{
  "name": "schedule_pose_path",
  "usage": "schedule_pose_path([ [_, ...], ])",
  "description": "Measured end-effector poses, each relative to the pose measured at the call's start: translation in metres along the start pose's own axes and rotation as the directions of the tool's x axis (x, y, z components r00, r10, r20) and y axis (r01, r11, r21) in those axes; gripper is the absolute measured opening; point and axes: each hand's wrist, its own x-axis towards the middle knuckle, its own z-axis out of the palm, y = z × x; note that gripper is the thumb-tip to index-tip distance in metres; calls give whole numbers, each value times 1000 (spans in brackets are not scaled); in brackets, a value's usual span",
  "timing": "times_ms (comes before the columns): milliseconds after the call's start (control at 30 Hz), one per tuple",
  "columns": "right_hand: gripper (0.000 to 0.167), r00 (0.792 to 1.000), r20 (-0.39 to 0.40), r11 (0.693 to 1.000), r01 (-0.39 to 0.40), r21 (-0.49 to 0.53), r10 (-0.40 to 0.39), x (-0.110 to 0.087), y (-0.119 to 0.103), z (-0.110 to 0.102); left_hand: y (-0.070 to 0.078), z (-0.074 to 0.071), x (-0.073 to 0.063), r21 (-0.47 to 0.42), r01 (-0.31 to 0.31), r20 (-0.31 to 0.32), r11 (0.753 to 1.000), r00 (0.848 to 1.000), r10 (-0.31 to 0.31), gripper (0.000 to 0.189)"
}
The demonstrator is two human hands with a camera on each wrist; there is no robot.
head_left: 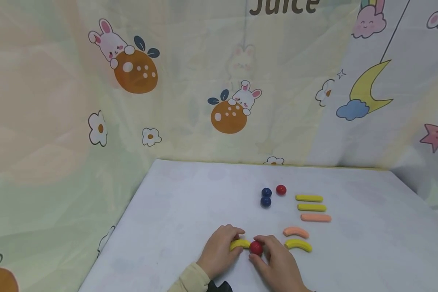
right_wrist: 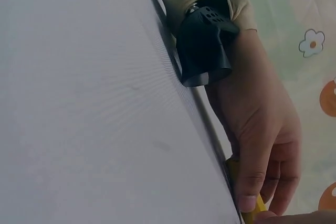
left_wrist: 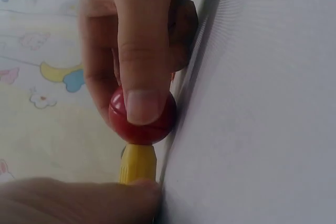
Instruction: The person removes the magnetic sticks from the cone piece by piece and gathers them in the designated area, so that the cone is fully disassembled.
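Observation:
My left hand [head_left: 220,250] pinches a short, curved yellow rod [head_left: 239,244] between thumb and fingers, low over the white table [head_left: 168,211]. At the rod's right end sits a shiny red ball [head_left: 256,248], gripped by the thumb and fingers of my right hand [head_left: 280,263]. In the left wrist view the ball [left_wrist: 122,125] has a thin groove round it, and the faceted tip of the yellow rod [left_wrist: 139,162] meets its underside. The right wrist view shows the left hand [right_wrist: 262,129] with its thumb on the rod, part of which its fingers hide.
Right of my hands lie a curved orange rod [head_left: 296,232] and a curved yellow rod [head_left: 298,245]. Farther back are a straight orange rod [head_left: 316,218], two straight yellow rods [head_left: 312,207], two dark blue balls [head_left: 266,202] and another red ball [head_left: 281,190]. A printed cloth [head_left: 190,81] hangs behind.

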Motion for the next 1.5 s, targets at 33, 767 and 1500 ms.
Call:
schedule_pose_path([
  [33, 48, 1000, -11, 1000, -17, 12, 17, 2, -1, 1, 0, 0, 0, 15, 23, -24, 1000, 999, -23, 32],
  [767, 39, 984, 44, 965, -176, 194, 170, 12, 0, -23, -11, -2, 1, 64, 226, -212, 972, 955, -208, 18],
  [1500, 49, 991, 67, 990, -123, 71, 119, 100, 54, -66, -13, -3, 2, 39, 232, -191, 972, 956, -221, 19],
])
